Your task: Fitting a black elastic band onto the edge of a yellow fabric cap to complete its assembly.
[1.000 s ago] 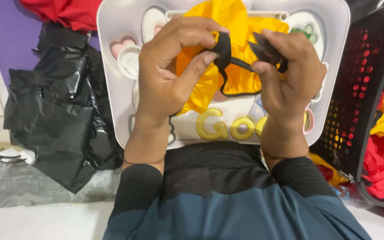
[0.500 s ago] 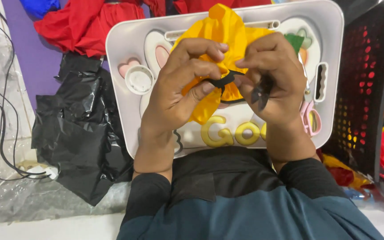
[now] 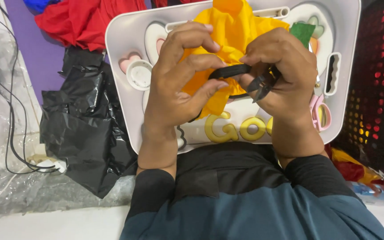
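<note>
yellow cloth [image 3: 234, 31] is pinched with its black strap [image 3: 229, 71] in the left hand [image 3: 176, 89]; right hand [image 3: 281, 75] closes small snips [image 3: 263, 84] at the strap, not yet cut.

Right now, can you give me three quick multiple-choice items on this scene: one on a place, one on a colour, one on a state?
1. The crumpled black plastic sheet lies where?
A. left of the white plastic tray
B. on the tray
C. in the black mesh basket

2. The cloth in the hands is:
A. green
B. yellow
C. purple

3. The right hand is:
A. open flat
B. resting on the basket
C. closed on small black snips

Answers: 1 A, it sits beside the tray's left edge. 2 B, bright yellow folds. 3 C, fingers wrap the snips.
</note>
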